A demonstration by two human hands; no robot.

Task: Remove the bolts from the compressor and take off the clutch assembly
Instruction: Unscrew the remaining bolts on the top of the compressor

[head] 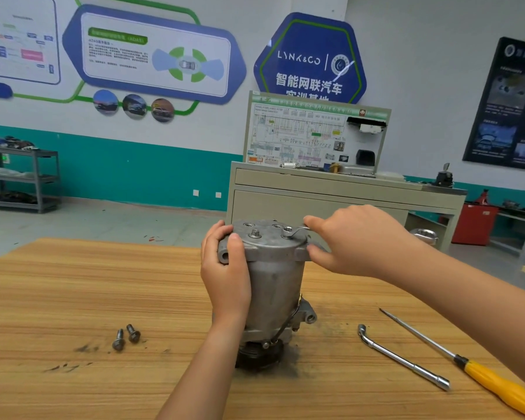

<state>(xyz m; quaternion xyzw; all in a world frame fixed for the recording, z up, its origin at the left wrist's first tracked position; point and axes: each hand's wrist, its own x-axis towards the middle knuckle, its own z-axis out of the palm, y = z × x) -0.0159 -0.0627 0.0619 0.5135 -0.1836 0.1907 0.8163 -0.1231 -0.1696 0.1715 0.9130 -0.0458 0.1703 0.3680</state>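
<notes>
Atop upended compressor (275,286), holds ring spanner (290,231) in pinching right hand (355,241); wraps left hand (225,277) round its body to resist twist.

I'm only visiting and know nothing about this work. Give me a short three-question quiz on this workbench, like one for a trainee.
1. True or false: two loose bolts lie on the table beside the upright compressor.
2. Which hand holds the wrench on the compressor's top plate? A) left B) right C) neither
3. Fill in: the screwdriver lying unused on the table has a ____ handle.

Key: 1 true. 2 B: the right hand holds it, while the left hand grips the compressor's side. 3 yellow.
</notes>
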